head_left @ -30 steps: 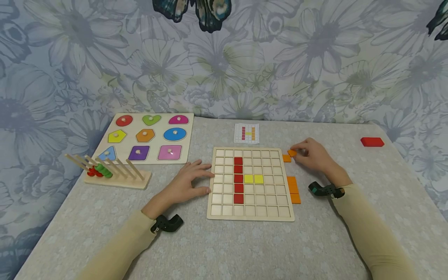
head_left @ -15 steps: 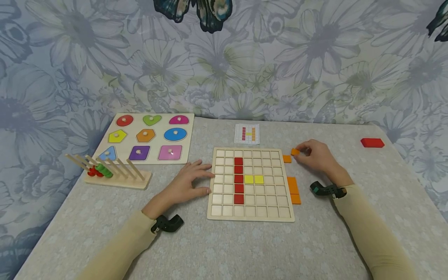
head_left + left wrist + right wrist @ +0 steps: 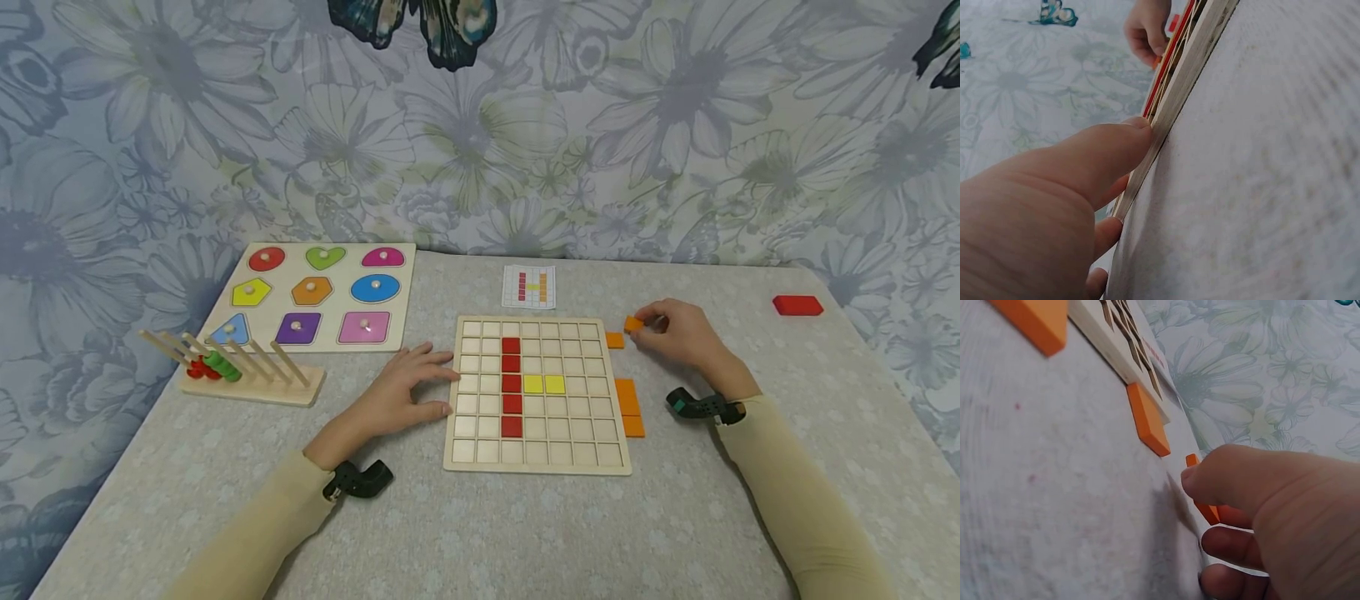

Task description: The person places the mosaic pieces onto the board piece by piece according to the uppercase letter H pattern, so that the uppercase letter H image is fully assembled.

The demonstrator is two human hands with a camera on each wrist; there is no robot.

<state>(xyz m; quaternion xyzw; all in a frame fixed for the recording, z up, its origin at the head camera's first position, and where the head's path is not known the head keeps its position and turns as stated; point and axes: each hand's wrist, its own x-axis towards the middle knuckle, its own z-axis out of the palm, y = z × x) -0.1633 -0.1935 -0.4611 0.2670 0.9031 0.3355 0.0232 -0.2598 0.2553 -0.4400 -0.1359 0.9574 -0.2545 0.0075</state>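
A small orange tile sits right of centre in the head view, a little above mid-height, pinched between the thumb and fingers of the right hand. In the right wrist view the tile stands tilted, apparently just off the surface, though its lower edge is hard to judge. Just left of it, a loose orange tile lies against the upper part of the board's right edge; lower along that edge is an orange group.

The grid board fills the middle of the frame. It carries a column of five red tiles and, to the right of the middle one, two yellow tiles. The left hand has its fingers spread, thumb and fingertips touching the board's left edge, gripping nothing.

Above the board, a small pattern card shows red, yellow and orange. Judging by it, the red and yellow parts look laid and the orange column is the step in hand. The next move seems to call for bringing the pinched tile left over the board, levelling it and seating it in the column just right of the yellow, with the left hand steadying the board.
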